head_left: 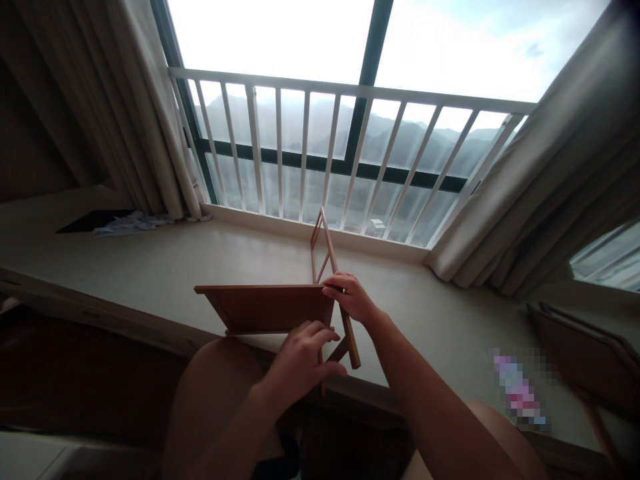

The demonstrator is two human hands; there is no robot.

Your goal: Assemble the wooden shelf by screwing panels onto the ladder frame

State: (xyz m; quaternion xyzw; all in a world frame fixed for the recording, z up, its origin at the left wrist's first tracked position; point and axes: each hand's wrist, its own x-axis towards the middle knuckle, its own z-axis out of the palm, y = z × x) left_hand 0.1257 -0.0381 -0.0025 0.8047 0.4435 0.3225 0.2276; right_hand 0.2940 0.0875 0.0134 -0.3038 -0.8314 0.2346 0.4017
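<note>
A brown folding wooden furniture piece (pixel 280 308) stands tilted at the front edge of the pale ledge; I cannot tell if it is a chair or a small table. Its flat panel extends left, and a narrow leg frame (pixel 327 233) slants up toward the window. My right hand (pixel 350 297) grips the corner where panel and frame meet, fingers over the top. Below it, my left hand (pixel 307 353) is at the panel's lower edge by the crosspiece, thumb stretched apart from loosely bent fingers. Its palm side is hidden.
White railing (pixel 306 150) runs along the window behind the ledge (pixel 240 247). Curtains (pixel 530 200) hang at both sides. A crumpled pale cloth (pixel 133 223) lies left by a dark flat item. To the right are a pixelated patch and another dark wooden panel (pixel 585 360).
</note>
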